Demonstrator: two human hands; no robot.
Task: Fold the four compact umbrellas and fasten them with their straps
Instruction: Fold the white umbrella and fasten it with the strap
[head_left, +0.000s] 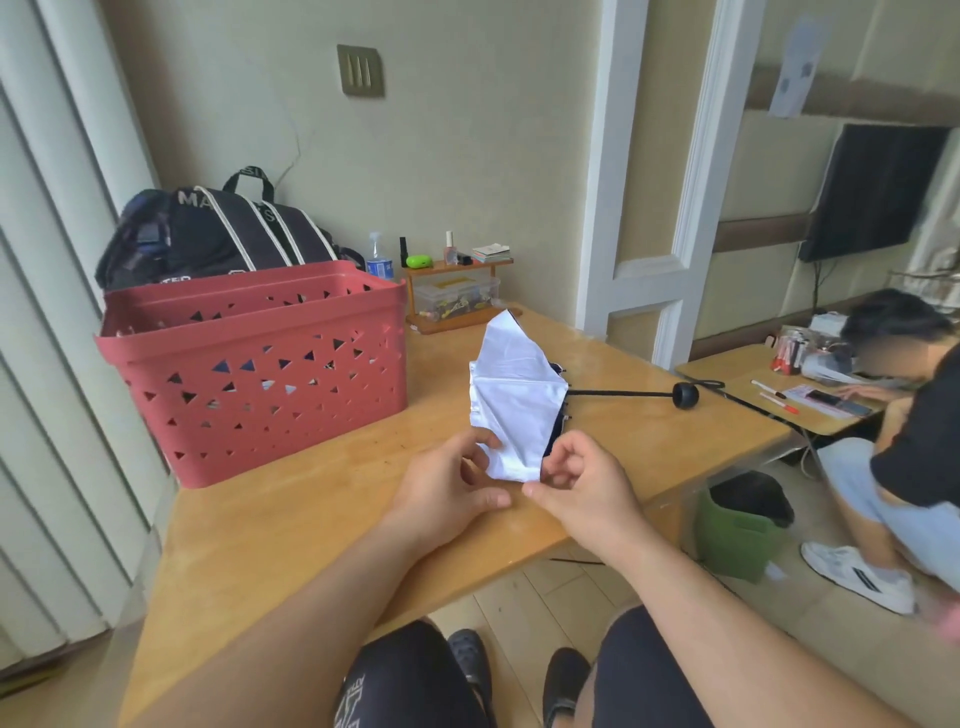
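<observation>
White umbrella (511, 395) canopy — left hand (451, 486), right hand (582, 486) pinching edge.

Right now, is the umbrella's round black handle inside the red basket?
No, the handle lies on the wooden table, to the right of the red basket.

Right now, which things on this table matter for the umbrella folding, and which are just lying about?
Job:
- white umbrella, canopy pinched by the left hand and right hand
- its black handle, lying on the table

Lying about:
- red basket
- black bag
- spray bottle
- small wooden shelf
</observation>
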